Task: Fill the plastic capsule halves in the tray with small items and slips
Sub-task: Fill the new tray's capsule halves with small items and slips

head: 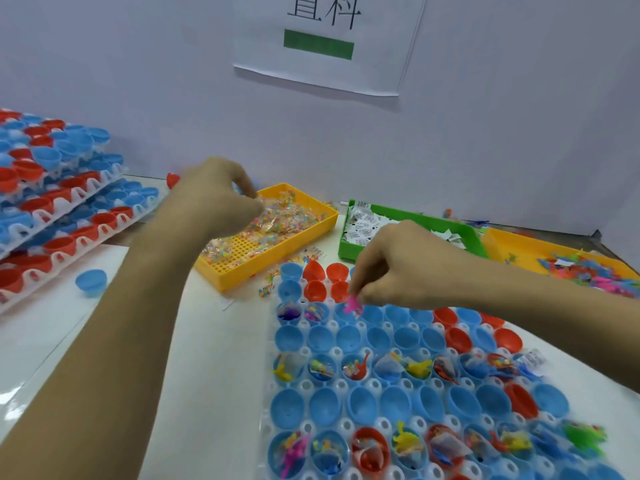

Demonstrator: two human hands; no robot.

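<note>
Left hand (221, 195) pinches bead packets (277, 220), seemingly; right hand (391, 268) pinches pink toy (353, 305).

We are seeing smooth, slightly glossy plastic in the blue and red capsule halves (360, 405), which are sitting in a tray (341, 385) of thin, translucent white plastic that is catching soft highlights. The yellow bin (277, 252) is looking like hard matt plastic with a perforated grid floor, and the green bin (349, 245) is showing the same hard, even finish. The bead packets (277, 220) are glinting like clear crinkled film. The slips (363, 226) are looking like matt printed paper. The pink toy (353, 305) is appearing rubbery and soft. The table (221, 358) is shining under a glossy white covering, and the wall sign (325, 43) is looking like plain matt paper.
</note>
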